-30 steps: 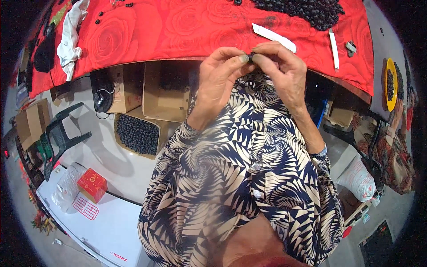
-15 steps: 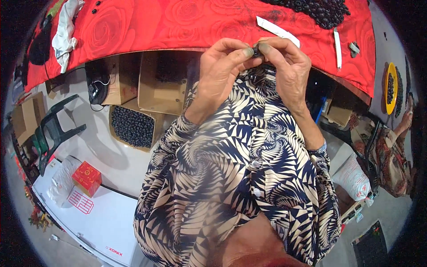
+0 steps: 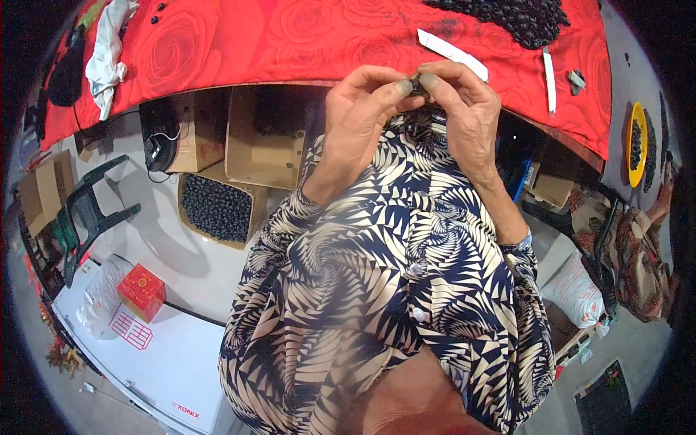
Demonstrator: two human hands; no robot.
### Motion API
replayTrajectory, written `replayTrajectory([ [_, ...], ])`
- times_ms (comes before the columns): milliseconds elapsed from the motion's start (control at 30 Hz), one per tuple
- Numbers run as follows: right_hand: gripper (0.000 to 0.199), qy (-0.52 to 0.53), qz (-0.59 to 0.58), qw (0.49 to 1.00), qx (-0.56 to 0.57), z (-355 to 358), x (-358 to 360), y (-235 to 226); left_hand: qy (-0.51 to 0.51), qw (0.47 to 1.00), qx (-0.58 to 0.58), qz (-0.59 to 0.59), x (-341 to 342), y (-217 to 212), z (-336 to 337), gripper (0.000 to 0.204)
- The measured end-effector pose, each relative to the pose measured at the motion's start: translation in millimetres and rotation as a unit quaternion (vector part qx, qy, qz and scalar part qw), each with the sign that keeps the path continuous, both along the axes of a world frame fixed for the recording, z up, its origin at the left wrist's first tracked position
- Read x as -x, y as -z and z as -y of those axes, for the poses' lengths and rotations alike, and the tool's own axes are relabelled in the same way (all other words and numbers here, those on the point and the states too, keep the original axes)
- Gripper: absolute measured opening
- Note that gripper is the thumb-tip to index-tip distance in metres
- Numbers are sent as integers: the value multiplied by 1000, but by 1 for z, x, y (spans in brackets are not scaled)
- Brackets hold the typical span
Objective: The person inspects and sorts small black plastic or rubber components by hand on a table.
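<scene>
At the near edge of a table with a red rose-patterned cloth (image 3: 290,43), both hands meet over a small dark round piece (image 3: 417,89). My left hand (image 3: 355,119) pinches it from the left between thumb and fingers. From the other side, my right hand (image 3: 467,119) grips it with thumb and forefinger. Fingertips cover most of the piece, so its exact kind is unclear. Beyond my right hand lies a white flat strip (image 3: 453,54). A heap of black, bead-like round pieces (image 3: 518,22) is spread at the table's far right.
A second white strip (image 3: 549,80) and a small grey object (image 3: 576,81) lie on the right. Crumpled white cloth (image 3: 106,61) hangs at the left. Below stand a carton of dark pieces (image 3: 216,209) and an open carton (image 3: 264,161). Another person (image 3: 641,264) sits right, near a yellow plate (image 3: 638,177).
Both hands keep their pinch on the small dark piece at nearly the same spot. My right hand's fingers and wrist have shifted slightly left, and the piece appears slightly turned.
</scene>
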State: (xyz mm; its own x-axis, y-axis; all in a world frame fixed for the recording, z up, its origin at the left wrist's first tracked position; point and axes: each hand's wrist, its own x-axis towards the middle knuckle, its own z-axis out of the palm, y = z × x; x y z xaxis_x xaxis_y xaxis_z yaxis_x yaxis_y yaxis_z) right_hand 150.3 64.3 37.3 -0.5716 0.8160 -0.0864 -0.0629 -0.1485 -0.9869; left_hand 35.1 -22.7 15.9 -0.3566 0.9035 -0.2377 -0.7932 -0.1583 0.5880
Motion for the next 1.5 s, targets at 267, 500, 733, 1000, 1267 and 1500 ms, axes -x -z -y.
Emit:
replayTrajectory([
  [267, 11, -13, 7, 1000, -7, -1, -2, 1, 1, 999, 18, -41, -2, 1, 1, 15],
  [500, 12, -22, 18, 999, -24, -2, -3, 2, 1, 999, 17, -31, -1, 4, 1, 14],
  [733, 10, -7, 17, 998, -57, 1, -1, 0, -17, 999, 23, -25, -2, 1, 0, 13],
  [1000, 9, -17, 15, 996, -84, 0, 0, 1, -16, 1000, 23, -9, 0, -1, 1, 15],
  [1267, 21, -54, -9, 998, -34, 2, 2, 4, 0, 1000, -2, 29, 3, 6, 3, 13],
  [1500, 29, -40, 54, 957, -283, 4, 3, 1, 34, 998, 30, 40, 6, 2, 7, 12],
])
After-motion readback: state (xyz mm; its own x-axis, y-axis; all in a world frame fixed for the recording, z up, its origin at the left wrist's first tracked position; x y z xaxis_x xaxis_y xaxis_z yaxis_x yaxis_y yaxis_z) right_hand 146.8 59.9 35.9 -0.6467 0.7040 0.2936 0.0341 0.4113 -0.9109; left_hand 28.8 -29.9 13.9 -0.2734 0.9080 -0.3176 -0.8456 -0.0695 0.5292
